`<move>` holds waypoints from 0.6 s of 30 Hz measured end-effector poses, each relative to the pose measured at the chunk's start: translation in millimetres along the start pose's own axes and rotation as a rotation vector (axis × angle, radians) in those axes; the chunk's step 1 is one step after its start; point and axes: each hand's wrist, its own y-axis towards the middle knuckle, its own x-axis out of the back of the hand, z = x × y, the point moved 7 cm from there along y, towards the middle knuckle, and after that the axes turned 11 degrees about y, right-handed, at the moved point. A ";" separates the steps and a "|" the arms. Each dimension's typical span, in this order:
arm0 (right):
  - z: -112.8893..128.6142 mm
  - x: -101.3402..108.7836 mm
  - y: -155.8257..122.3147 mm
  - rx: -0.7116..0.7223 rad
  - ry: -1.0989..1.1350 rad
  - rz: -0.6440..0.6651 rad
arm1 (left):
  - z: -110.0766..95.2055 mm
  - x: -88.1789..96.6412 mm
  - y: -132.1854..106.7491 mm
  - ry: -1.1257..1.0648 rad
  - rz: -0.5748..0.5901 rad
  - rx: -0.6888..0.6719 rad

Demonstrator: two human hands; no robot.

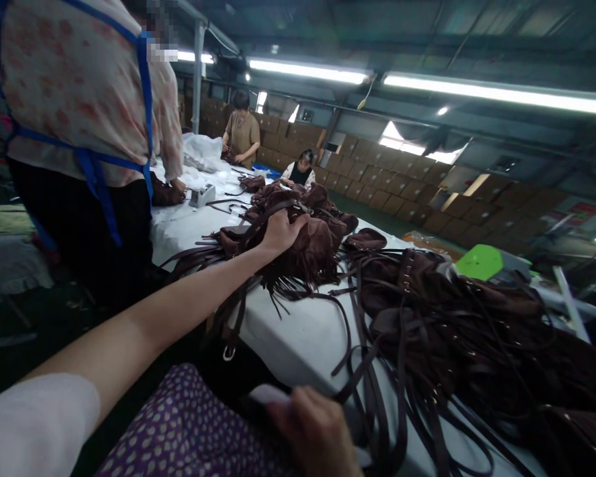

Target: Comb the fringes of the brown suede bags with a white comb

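- The left hand (281,232) touches the top of a fringed brown bag (318,245), directly under its fingers; whether they grip, I cannot tell;
- the right hand (325,430) (blurred) curls low by the white table (288,338); its hold is unclear;
- rightward, heaped bags (457,324) trail straps (401,391) across the tabletop;
- a co-worker (79,86) stands left.

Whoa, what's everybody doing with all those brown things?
Someone wearing purple dotted cloth has their left hand on a fringed brown bag in a heap on the white-covered table. Their right hand is blurred near their lap, so its grip is unclear. Another pile of brown bags, with long straps, lies to the right. A co-worker with blue apron straps has a hand on a brown item, and two more people are farther back.
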 end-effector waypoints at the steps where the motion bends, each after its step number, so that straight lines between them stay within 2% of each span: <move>1: -17.2 20.4 4.8 -0.038 -0.030 -0.058 | -10.2 2.9 2.0 -0.009 0.015 -0.085; 3: -45.3 63.5 22.3 -0.068 -0.095 -0.157 | -29.0 9.6 0.9 -0.017 0.029 -0.206; 5: -62.1 98.8 49.5 -0.058 -0.148 -0.200 | -44.0 15.2 -5.9 -0.021 0.043 -0.252; 7: -69.8 117.4 79.7 -0.051 -0.195 -0.208 | -58.4 17.1 -17.9 -0.029 0.080 -0.281; 8: -70.9 118.4 92.3 -0.053 -0.217 -0.205 | -65.1 16.7 -24.5 -0.037 0.109 -0.292; 10: -67.1 99.4 105.8 -0.067 -0.236 -0.139 | -76.7 15.2 -34.2 -0.067 0.158 -0.306; 12: -49.5 53.8 96.6 -0.037 -0.186 0.031 | -82.3 18.7 -31.4 -0.112 0.119 -0.281; 13: -34.9 24.0 82.5 -0.002 -0.135 0.159 | -81.8 22.9 -24.3 -0.132 0.060 -0.244; 14: -17.8 -1.2 64.2 0.040 -0.091 0.221 | -78.9 28.0 -14.3 -0.148 -0.013 -0.193; 15: -4.2 -20.5 44.7 0.036 -0.091 0.226 | -74.7 33.4 -2.9 -0.159 -0.087 -0.137; 17: 16.5 -45.9 8.2 0.052 -0.071 0.231 | -67.2 40.4 19.0 -0.170 -0.175 -0.065; 18: 18.8 -46.5 -3.9 0.044 -0.067 0.193 | -65.7 41.6 27.3 -0.170 -0.179 -0.066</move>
